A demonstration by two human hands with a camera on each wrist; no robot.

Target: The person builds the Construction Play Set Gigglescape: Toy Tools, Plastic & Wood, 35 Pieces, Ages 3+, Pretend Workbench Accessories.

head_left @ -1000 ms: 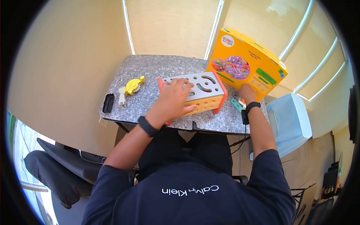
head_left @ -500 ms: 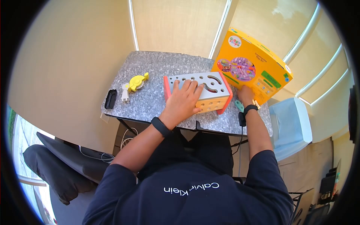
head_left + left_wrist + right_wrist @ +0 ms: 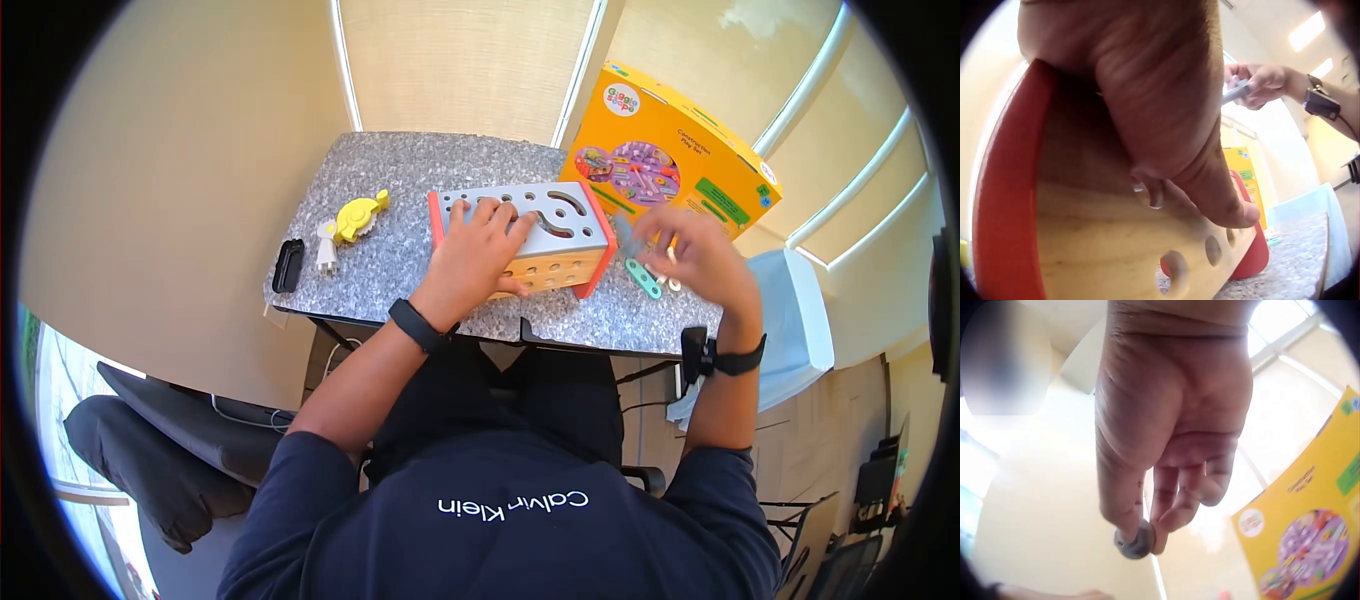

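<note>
My left hand rests on the grey perforated top of a wooden toy workbench with red end panels. Its fingers are spread over the top, while the thumb lies along the holed wooden side, as the left wrist view shows. To the right of the bench, my right hand is raised above the table. Between thumb and fingers it pinches a grey toy piece with a rounded end; in the left wrist view this piece looks like a bar. Its exact kind I cannot tell.
A yellow play set box stands behind the bench. Below my right hand lie a teal strip with holes and small pale pieces. At the left are a yellow-and-white toy saw and a black tray. A pale blue bin stands at the right.
My right hand has come up from the small pieces beside the box, now with the grey piece pinched in it. The left hand stays on the bench.
</note>
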